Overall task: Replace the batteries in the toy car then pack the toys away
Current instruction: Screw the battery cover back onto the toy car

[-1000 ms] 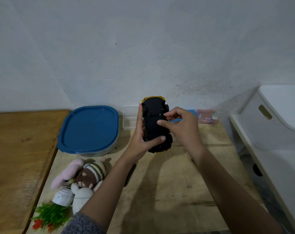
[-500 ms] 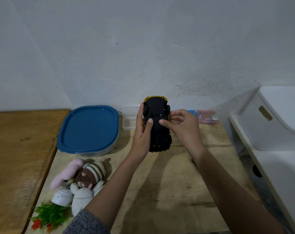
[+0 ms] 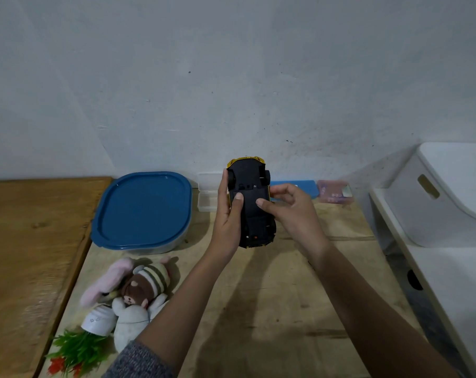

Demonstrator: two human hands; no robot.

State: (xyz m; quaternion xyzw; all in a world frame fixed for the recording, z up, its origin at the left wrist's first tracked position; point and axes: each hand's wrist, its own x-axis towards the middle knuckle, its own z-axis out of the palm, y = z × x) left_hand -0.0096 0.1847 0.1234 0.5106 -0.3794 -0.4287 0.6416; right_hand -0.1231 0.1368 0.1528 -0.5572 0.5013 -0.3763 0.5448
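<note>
A yellow toy car (image 3: 252, 205) is held upright above the table with its black underside facing me. My left hand (image 3: 227, 219) grips its left side, thumb pressed on the underside. My right hand (image 3: 288, 211) touches the car's right side, its thumb resting on the black bottom panel and the fingers curled behind. Plush toys (image 3: 133, 287) lie at the table's front left, beside a small white pot of fake green plant (image 3: 81, 347) tipped on its side.
A clear container with a blue lid (image 3: 144, 211) stands at the back left. Small clear boxes (image 3: 208, 190), a blue case (image 3: 299, 186) and a pink packet (image 3: 335, 192) line the wall. A white bin (image 3: 449, 195) sits on a white shelf at right.
The car has been raised slightly and tilted more upright. My left thumb slid up onto the underside, and my right hand shifted lower along the car's right side.
</note>
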